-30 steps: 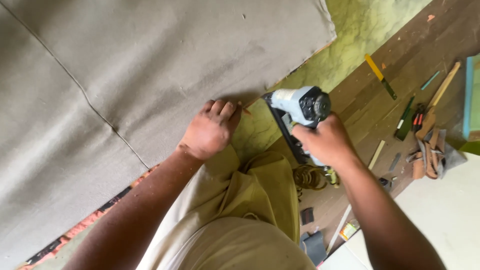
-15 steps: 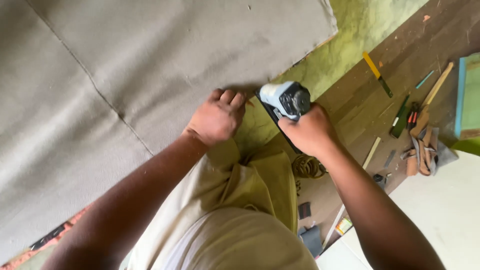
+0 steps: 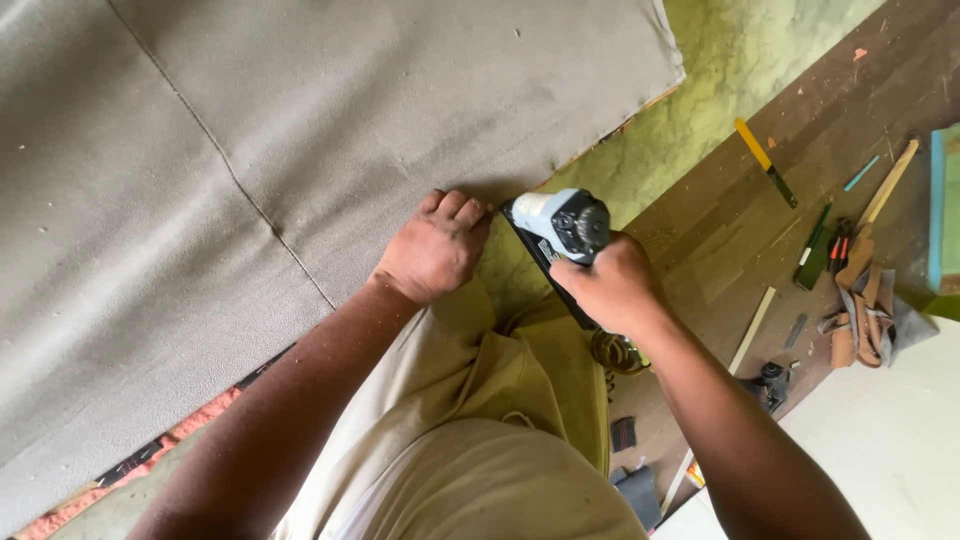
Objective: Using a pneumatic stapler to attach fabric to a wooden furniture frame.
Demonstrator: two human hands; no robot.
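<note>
R hand (image 3: 610, 290) on stapler (image 3: 560, 235) (fabric (image 3: 330, 130) edge)

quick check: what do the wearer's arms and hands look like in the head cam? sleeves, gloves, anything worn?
Both forearms are bare up to the frame edge, with no sleeve showing. The left hand and the right hand are both ungloved, and no watch, ring or wristband is visible on either. Below the arms the person wears loose khaki cloth garments, creased and plain, with no markings that can be made out.

Yellow ruler (image 3: 765, 162), green-handled tools (image 3: 818, 252) and leather strap (image 3: 862, 310) on dark wooden floor (image 3: 720, 250).
</note>
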